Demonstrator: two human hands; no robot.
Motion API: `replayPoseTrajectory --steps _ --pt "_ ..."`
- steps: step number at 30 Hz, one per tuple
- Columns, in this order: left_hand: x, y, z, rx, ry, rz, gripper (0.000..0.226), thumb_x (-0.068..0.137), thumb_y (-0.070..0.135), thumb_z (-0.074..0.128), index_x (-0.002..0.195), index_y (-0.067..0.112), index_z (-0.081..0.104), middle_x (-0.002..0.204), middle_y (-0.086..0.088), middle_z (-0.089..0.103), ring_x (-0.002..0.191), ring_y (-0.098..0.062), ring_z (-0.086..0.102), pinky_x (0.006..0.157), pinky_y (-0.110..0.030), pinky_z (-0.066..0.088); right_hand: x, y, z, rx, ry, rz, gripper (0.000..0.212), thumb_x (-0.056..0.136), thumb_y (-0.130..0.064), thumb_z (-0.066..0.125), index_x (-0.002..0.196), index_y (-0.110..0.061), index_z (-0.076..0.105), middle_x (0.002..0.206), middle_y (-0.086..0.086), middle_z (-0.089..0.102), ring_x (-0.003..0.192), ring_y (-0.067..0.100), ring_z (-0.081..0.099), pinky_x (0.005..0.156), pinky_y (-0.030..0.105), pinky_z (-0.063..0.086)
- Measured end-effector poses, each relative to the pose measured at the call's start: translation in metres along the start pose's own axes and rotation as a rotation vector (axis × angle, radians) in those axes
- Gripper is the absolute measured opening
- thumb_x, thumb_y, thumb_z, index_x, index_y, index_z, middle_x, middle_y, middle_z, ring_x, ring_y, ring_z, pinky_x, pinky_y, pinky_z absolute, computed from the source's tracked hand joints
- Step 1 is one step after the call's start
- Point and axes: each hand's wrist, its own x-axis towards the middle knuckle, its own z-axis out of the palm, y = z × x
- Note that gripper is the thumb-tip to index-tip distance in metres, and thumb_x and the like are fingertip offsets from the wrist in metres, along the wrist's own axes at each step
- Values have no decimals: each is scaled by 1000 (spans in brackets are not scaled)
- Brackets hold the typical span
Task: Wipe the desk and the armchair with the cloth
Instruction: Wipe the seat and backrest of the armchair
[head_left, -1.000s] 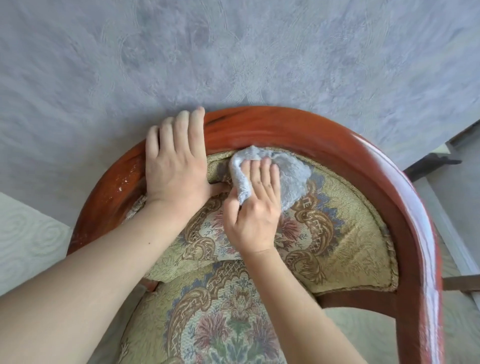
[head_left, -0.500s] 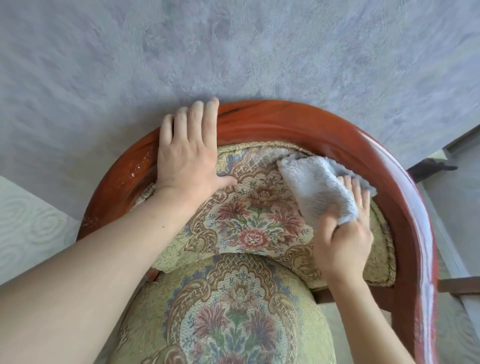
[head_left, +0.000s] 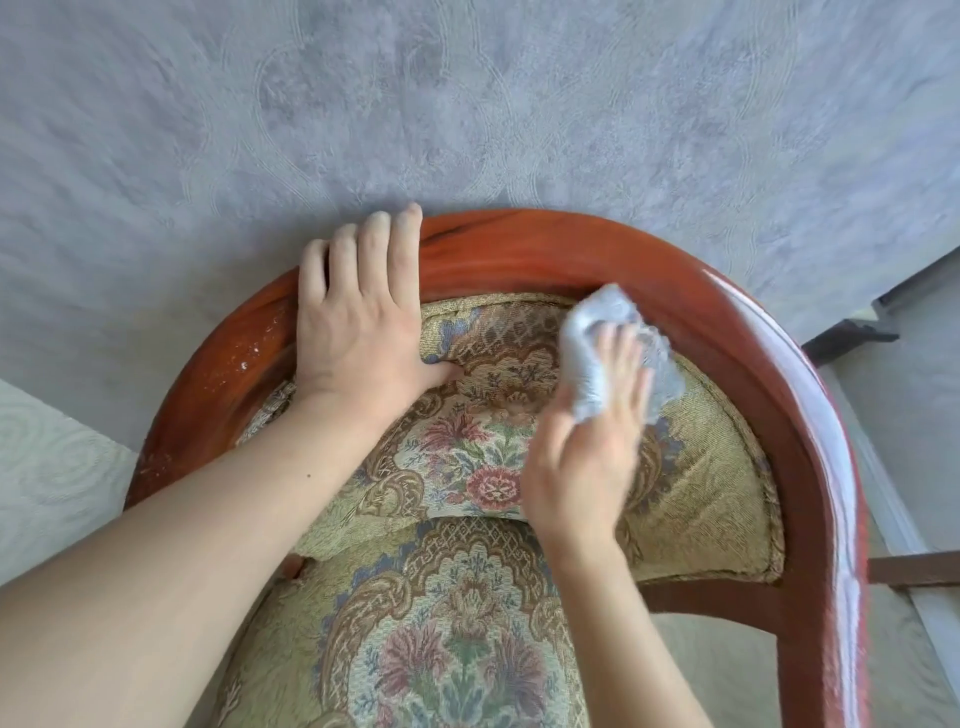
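The left hand (head_left: 358, 332) lies flat on the armchair (head_left: 571, 244) rim at 11 o'clock, likely to steady it. The right hand (head_left: 587, 447) grips the cloth (head_left: 592, 332), rubbing the backrest at 1 o'clock.

No text, label, brand, number or sign can be read anywhere in this view.
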Motion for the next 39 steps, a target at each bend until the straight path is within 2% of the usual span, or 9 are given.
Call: replayPoseTrajectory --steps 6,10,13,16,20,26,29,31,39 --pt "2 0 9 26 33 -1 138 45 67 84 149 0 24 139 -21 42 119 -38 43 104 -50 26 4 -9 56 -47 -24 4 67 87 -21 30 150 1 30 161 19 19 151 33 -1 123 45 -5" --pt "1 4 14 83 238 -14 52 99 18 46 147 0 35 133 -22 52 112 -39 50 99 -52 38 -10 -27 67 18 -161 -153 61 92 -24 28 150 -2 31 160 15 22 151 28 1 123 45 -2" --pt "2 5 13 126 267 -16 40 106 5 30 145 2 40 129 -20 57 108 -38 58 96 -51 43 -12 -35 53 174 -215 -135 54 96 -20 25 145 -5 42 156 11 36 149 11 8 123 37 4" --pt "2 6 12 81 243 -23 46 103 16 41 147 1 36 132 -21 53 111 -39 52 98 -52 40 -9 -45 18 660 -236 225 44 99 -22 30 116 -28 71 119 -7 70 119 0 57 102 31 45" --pt "1 3 9 27 68 3 134 52 72 79 150 1 22 139 -19 41 118 -37 43 105 -51 27 -2 -51 -30 1007 -13 725 38 87 -39 43 64 -43 73 58 -13 68 55 2 66 54 32 51" --pt "0 3 8 17 24 -10 150 38 78 82 151 1 20 141 -20 38 122 -37 39 107 -52 25 13 -14 -59 698 445 510 42 89 -31 38 54 -32 61 47 -16 54 41 -3 44 40 16 34" --pt "1 3 6 24 13 -11 150 39 77 82 151 0 19 142 -20 38 123 -35 36 107 -51 24 8 0 -23 241 174 303 51 92 -36 28 99 -13 73 104 0 75 90 9 63 74 28 49" --pt "0 5 5 34 11 -16 149 40 77 82 151 0 19 143 -21 37 123 -35 36 108 -52 26 6 7 7 18 64 169 57 95 -26 24 140 0 47 149 13 41 141 27 37 118 43 26" --pt "-1 10 2 42 14 -32 136 54 74 80 151 0 19 146 -21 39 127 -40 42 111 -54 28 10 -14 57 -17 -10 -78 61 84 -19 32 135 8 51 141 25 50 139 39 38 122 49 15"
